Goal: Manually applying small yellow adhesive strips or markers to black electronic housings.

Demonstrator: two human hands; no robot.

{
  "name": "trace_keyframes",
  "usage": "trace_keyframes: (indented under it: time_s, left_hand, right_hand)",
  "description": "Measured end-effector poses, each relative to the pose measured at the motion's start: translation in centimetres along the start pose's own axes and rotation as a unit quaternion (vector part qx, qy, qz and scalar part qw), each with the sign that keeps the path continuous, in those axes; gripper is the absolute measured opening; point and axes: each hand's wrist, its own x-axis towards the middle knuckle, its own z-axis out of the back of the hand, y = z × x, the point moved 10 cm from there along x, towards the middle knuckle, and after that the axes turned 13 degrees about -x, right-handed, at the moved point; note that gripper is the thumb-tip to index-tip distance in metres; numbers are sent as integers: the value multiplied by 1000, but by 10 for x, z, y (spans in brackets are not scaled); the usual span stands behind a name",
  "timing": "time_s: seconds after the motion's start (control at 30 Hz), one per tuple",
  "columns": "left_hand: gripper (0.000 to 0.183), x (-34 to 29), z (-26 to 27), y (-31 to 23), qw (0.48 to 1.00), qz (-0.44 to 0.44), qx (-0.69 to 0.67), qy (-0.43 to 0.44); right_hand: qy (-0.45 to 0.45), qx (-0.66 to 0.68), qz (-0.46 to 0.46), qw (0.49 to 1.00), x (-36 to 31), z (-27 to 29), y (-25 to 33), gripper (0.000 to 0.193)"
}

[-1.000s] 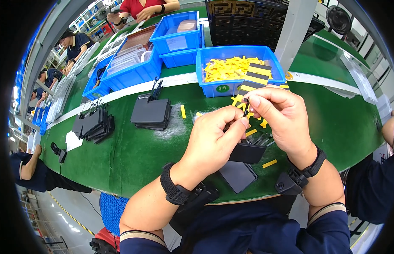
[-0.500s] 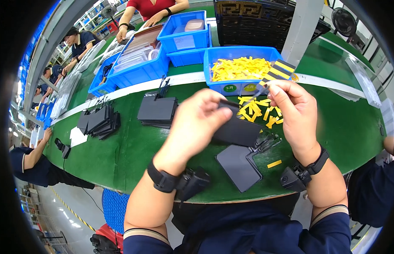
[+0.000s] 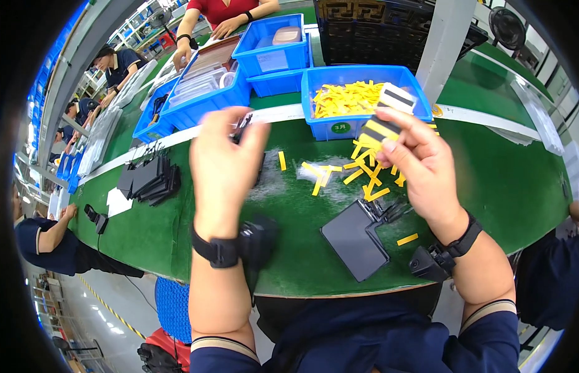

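My left hand [image 3: 221,155], blurred by motion, is over the middle stack of flat black parts [image 3: 261,169], hiding most of it. Black leads [image 3: 241,127] show between its thumb and fingers; whether it grips a part is unclear. Between the fingers and thumb of my right hand [image 3: 423,165] is a striped label sheet [image 3: 380,129] with yellow strips and a white, dark-striped end. Loose yellow strips [image 3: 364,168] lie scattered below that hand. Closer to me, more flat black parts with leads [image 3: 356,241] rest on the green table [image 3: 289,255].
A blue bin [image 3: 327,129] of yellow strips stands behind my right hand. Other blue bins [image 3: 205,104] stand farther left. Another stack of black parts [image 3: 149,179] lies at the left, beside white paper [image 3: 118,201]. Co-workers sit around the table.
My left hand has moved left from near the strips, where it held a flat black part, to the middle stack. The label sheet in my right hand has turned and dropped slightly.
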Motion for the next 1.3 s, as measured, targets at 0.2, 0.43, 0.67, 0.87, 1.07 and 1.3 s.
trace_keyframes:
  time_s: [0.2, 0.43, 0.67, 0.87, 1.07, 1.3]
  left_hand:
    - [28, -39, -78, -38, 904, 61, -374, 196]
    - [31, -52, -101, -29, 824, 159, -495, 227]
    - [27, -54, -110, -27, 770, 207, -546, 259]
    - [23, -42, -102, 24, 956, 75, 5, 283]
    - [59, -69, -101, -64, 931, -57, -16, 361]
    - [77, -103, -105, -77, 910, -130, 32, 392]
  right_hand:
    - [60, -24, 16, 998, -8, -20, 8, 54]
    - [-2, 130, -38, 991, -3, -13, -5, 73]
    - [-18, 171, -50, 984, -5, -9, -6, 67]
    - [-73, 190, -41, 978, 8, 22, -9, 28]
    - [-62, -48, 51, 996, 3, 22, 4, 19]
    - [-39, -41, 3, 998, -1, 12, 0, 19]
